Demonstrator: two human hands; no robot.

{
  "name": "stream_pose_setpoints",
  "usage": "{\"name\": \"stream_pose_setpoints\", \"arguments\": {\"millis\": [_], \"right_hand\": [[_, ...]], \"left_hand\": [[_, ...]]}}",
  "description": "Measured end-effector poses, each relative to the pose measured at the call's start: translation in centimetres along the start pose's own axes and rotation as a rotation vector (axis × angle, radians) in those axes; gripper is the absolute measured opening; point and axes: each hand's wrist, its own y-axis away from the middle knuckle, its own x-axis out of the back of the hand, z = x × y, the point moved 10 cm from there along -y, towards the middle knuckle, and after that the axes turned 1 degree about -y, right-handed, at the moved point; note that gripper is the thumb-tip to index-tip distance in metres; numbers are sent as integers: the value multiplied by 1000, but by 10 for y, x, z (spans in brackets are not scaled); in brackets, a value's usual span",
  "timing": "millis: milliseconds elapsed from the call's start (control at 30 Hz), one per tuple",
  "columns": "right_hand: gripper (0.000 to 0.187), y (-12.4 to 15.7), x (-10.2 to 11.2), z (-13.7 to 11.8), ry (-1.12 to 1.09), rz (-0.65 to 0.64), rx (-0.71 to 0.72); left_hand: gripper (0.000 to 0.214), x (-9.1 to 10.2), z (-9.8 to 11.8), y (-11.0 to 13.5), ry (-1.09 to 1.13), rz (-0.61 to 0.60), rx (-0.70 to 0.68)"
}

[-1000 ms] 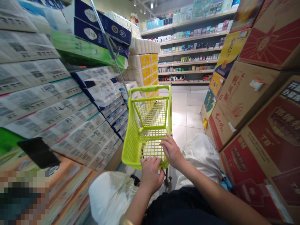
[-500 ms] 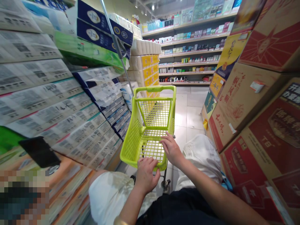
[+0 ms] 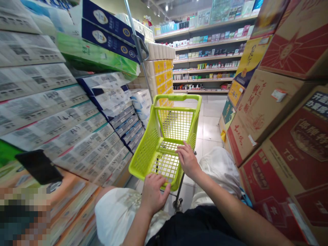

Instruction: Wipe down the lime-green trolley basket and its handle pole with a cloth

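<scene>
Right now, down at the bottom of my view, there's a dark navy garment (image 3: 194, 229) across my middle. Bulging out on either side of it comes loose white fabric (image 3: 123, 215), soft and creased, piling up again on the right. My forearms (image 3: 230, 206) run out bare, no sleeve on them, and my left hand (image 3: 155, 191) and right hand (image 3: 188, 160) are bare too.
</scene>
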Motion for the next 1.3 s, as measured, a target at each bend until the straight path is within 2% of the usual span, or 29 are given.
{"name": "stream_pose_setpoints", "arguments": {"millis": [100,167,233,333,467,600,700,833,900,1133,1300], "right_hand": [[24,10,-2,-11,13,-6,23],[24,18,-5,-21,11,-45,54],[25,19,-4,-24,5,-75,80],[25,8,5,-12,15,-50,64],[25,-1,16,2,33,25,0],[27,14,8,-14,-2,-28,43],[26,14,6,-13,-8,-54,47],[24,-5,16,9,30,7,-4],[24,-7,18,11,39,28,-20],[25,25,8,-24,-25,-72,71],[25,1,17,-2,-1,-15,33]], "left_hand": [[21,3,7,-4,-39,23,44],[15,6,22,-10,-60,71,7],[27,3,39,-17,-70,82,-39],[32,-8,49,-28,-98,35,-5],[28,-20,47,-32,-149,-35,71],[17,-28,45,-28,-183,-102,101],[20,-29,46,-25,-195,-107,91],[28,-28,46,-23,-190,-79,75],[30,-29,45,-23,-193,-81,82],[12,-29,40,-20,-219,-117,130],[26,-29,40,-20,-233,-114,123]]}}
